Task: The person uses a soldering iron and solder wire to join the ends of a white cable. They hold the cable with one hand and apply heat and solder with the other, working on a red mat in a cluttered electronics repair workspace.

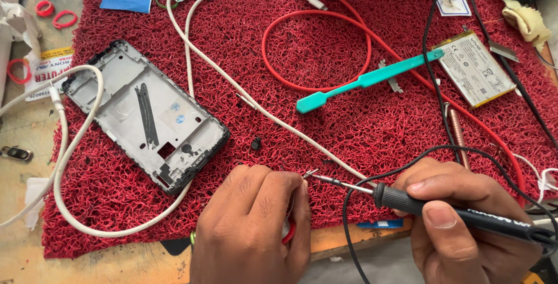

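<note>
— Both hands sat at six o'clock on the red looped-plastic mat (360, 127). Left hand (256, 220) was curled narrow, pinching something small; what exactly, I couldn't tell, only a tiny metal part (309, 173) poking out.

— And the right hand (459, 214)?

— Closed around the black-handled soldering iron (442, 205), thumb on top, its tip just touching that part at the left fingertips.

— How would you judge good technique there?

— Wrists braced on the mat, tip held steady and brief, fingers back from the heat. The black cord (372, 194) looped near; best kept slack. The stripped grey phone frame (145, 115) lay apart at nine o'clock.
</note>
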